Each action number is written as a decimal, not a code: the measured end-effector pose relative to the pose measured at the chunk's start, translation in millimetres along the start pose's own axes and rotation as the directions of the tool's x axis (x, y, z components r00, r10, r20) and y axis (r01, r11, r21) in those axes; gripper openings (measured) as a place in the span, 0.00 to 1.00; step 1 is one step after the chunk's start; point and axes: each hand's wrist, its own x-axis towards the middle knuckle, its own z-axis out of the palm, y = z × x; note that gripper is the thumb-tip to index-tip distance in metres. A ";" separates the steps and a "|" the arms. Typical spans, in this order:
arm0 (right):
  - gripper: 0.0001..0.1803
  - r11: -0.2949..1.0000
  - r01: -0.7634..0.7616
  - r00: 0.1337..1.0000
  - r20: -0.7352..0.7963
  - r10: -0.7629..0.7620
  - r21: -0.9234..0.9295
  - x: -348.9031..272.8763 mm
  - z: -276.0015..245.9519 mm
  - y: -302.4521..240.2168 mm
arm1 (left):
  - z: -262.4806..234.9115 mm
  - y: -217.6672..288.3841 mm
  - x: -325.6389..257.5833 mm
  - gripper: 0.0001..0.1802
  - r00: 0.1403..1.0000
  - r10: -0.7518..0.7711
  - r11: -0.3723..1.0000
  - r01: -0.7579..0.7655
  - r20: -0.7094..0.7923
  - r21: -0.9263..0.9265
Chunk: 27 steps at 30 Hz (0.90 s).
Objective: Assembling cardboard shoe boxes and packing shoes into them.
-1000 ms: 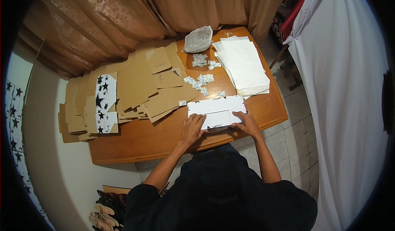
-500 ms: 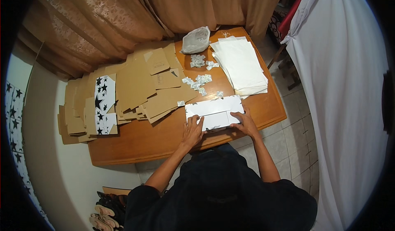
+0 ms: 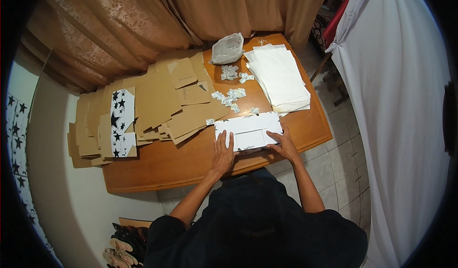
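A flat white die-cut cardboard piece (image 3: 248, 130) lies on the wooden table (image 3: 162, 165) near its front edge. My left hand (image 3: 223, 152) presses flat on the left part of it, fingers spread. At the piece's right edge rests my right hand (image 3: 283, 145), fingers on the card. Neither hand grips it; both lie on top.
A stack of white sheets (image 3: 280, 77) sits at the back right. Brown cardboard blanks (image 3: 162, 101) cover the left half, with star-printed pieces (image 3: 122, 122) on them. Several small white sachets (image 3: 230, 95) lie scattered mid-table, a clear plastic bag (image 3: 227, 48) behind. Curtains hang beyond; shoes (image 3: 125, 251) on the floor.
Both hands have shifted slightly on the white piece, pressing its lower flaps; the piece stays in the same place on the table.
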 end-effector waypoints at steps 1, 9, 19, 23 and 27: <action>0.33 1.000 0.013 1.000 0.006 -0.013 0.002 0.2 0.2 0.8 | -0.6 -0.3 0.1 0.51 0.999 -0.016 0.999 0.017 0.028 -0.038; 0.43 0.989 0.099 0.990 -0.087 -0.109 -0.110 -1.1 10.8 2.8 | -5.0 9.0 7.9 0.49 0.980 -0.184 0.950 0.157 0.081 0.270; 0.45 0.943 -0.300 0.770 -0.548 0.328 0.142 -7.8 24.6 -24.5 | -25.5 -11.8 37.2 0.35 0.951 -0.309 0.950 0.309 0.007 -0.044; 0.43 0.837 -0.351 0.926 0.025 0.376 0.421 -9.4 32.8 -25.3 | -37.8 -7.2 49.3 0.34 0.923 -0.385 0.846 0.363 0.024 -0.390; 0.46 0.940 -0.224 0.964 -0.086 0.253 0.257 -7.7 70.9 -51.7 | -29.2 8.1 62.2 0.37 0.893 -0.447 0.604 0.257 -0.054 -0.754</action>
